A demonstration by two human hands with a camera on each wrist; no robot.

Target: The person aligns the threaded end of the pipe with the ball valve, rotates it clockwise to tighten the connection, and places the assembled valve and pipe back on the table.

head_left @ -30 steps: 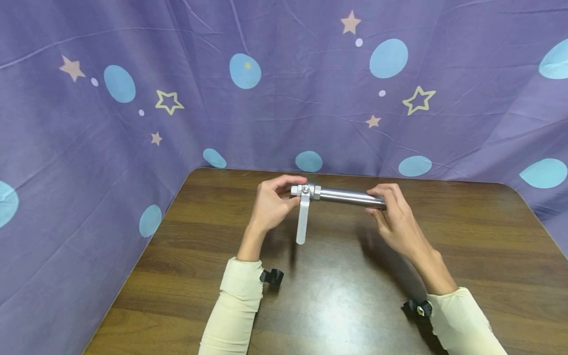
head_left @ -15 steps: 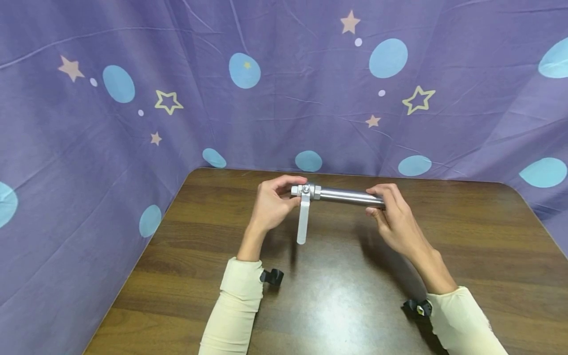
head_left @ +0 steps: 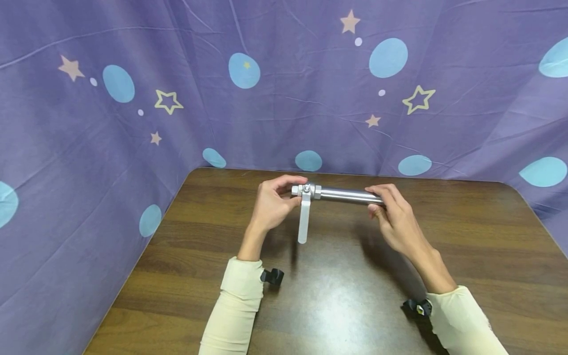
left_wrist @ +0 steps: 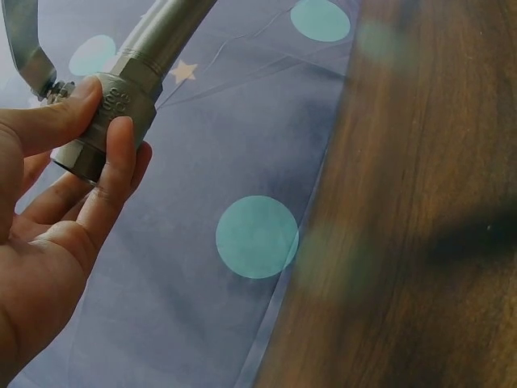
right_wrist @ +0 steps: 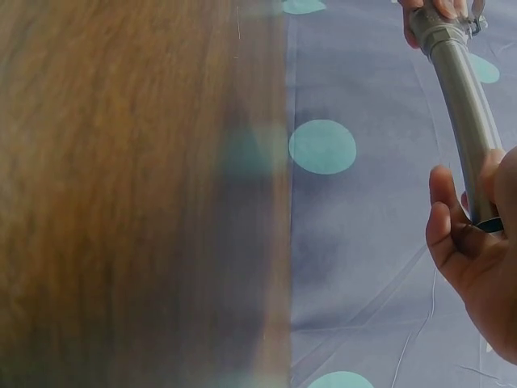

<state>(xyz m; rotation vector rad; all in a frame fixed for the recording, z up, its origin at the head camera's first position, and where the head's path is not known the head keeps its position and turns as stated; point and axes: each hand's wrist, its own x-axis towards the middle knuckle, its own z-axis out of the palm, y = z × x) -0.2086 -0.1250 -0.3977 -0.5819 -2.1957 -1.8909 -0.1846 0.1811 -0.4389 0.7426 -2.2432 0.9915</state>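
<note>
A silver ball valve (head_left: 314,191) is joined to a smooth metal pipe (head_left: 348,195), and both are held above the table. Its flat lever (head_left: 303,222) points toward the person, crosswise to the pipe. The left hand (head_left: 272,204) pinches the valve body between thumb and fingers; the left wrist view shows raised lettering on the valve body (left_wrist: 121,105) and its hex end. At the pipe's other end, the right hand (head_left: 397,219) grips the pipe with thumb and fingers. In the right wrist view the pipe's end (right_wrist: 489,224) shows beside the palm.
Beneath the hands lies a brown wooden table (head_left: 186,281) with rounded back corners. A purple curtain (head_left: 284,98) with stars and blue spots hangs behind it and along the left side. A black strap mount (head_left: 272,277) sits on the left wrist, another mount (head_left: 418,308) on the right.
The lever and pipe have turned very slightly, and the right thumb has shifted a little along the pipe. The left hand keeps its hold.
</note>
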